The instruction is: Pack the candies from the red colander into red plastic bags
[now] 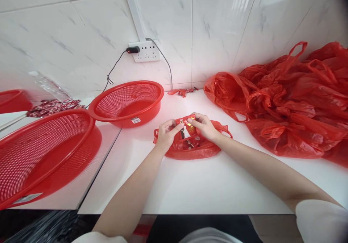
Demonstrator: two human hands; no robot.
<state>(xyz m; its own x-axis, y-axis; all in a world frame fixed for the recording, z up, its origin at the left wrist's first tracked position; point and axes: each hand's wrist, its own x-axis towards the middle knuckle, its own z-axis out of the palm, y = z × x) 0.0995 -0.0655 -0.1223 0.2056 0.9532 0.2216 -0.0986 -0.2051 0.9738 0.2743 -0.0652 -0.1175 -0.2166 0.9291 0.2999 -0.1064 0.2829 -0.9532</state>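
Note:
My left hand [167, 133] and my right hand [204, 128] are closed, with thumbs on top, on a small red printed packet [188, 130] showing gold, white and dark patches. Whether it is one packet or two side by side, I cannot tell. Directly beneath lies a red plastic bag [194, 154], its mouth spread around my hands and its handles out to both sides. Inside the bag, small dark red wrapped pieces [191, 142] show through the opening. My fingers partly hide the packet's edges.
Two red perforated baskets, one behind [152, 118] and one nearer [91, 136], stand to the left. A heap of red plastic bags [288, 105] fills the right. By the tiled wall are red scraps [182, 92], a socket strip [146, 54] with cords, and a clear bottle [51, 87].

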